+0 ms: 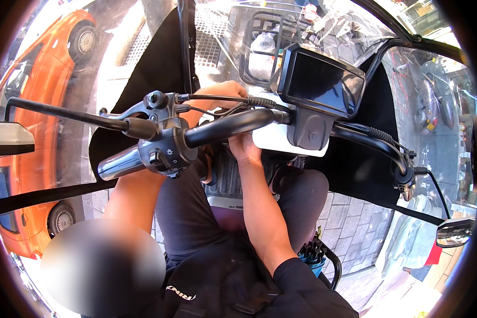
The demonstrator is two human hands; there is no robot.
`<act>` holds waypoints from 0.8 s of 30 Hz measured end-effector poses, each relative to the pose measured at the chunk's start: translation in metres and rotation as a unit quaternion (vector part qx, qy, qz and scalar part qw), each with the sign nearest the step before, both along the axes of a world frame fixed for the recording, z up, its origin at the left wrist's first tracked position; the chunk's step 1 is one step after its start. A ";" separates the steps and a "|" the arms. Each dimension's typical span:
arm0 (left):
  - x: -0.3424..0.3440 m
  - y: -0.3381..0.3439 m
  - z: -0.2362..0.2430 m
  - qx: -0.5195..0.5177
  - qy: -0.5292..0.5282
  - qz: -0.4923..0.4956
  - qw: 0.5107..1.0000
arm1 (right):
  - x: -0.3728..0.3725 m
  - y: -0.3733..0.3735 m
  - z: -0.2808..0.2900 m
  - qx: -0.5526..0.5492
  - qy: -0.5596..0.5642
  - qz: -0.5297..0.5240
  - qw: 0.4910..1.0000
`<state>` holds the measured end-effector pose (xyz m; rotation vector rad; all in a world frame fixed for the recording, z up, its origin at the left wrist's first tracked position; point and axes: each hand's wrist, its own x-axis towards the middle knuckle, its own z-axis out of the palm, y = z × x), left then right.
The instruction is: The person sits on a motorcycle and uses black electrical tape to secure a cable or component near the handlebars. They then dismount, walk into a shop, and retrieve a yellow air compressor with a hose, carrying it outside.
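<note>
The left hand (229, 91) reaches past the far side of the black handlebar (233, 127), its fingers partly bent; their tips are hidden, so I cannot tell what they have hold of. The right hand (243, 144) is on the near side, below the bar, with most of its fingers out of sight; how far they are spread, or on what, cannot be told.

Just to the right of both hands is the white panel (273, 139), part of the scooter's front. It looks like thin, hard plastic: probably light and stiff, slick on its face and easily scuffed or cracked, so its edges would give the surest hold. Between the hands run black cables (225, 111), which look bendy and better not tugged.

Right of the hands, above the panel, stands a dark display (323, 79), likely fragile. Left of them is the shiny grip (124, 161); beyond the left hand is a black basket frame (242, 66). Farther left is an orange car (42, 90).
</note>
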<state>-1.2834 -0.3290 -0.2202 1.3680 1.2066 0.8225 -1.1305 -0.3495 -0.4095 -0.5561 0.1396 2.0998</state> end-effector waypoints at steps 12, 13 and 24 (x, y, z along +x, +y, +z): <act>-0.011 -0.018 -0.048 0.078 0.111 -0.006 0.991 | 0.015 -0.025 0.014 0.082 -0.195 0.026 0.977; -0.010 -0.019 -0.048 0.081 0.111 -0.010 0.991 | 0.011 -0.026 0.017 0.087 -0.236 0.010 0.968; -0.005 -0.007 -0.039 0.000 0.221 -0.090 0.971 | -0.011 -0.085 0.095 0.493 -0.320 0.088 0.804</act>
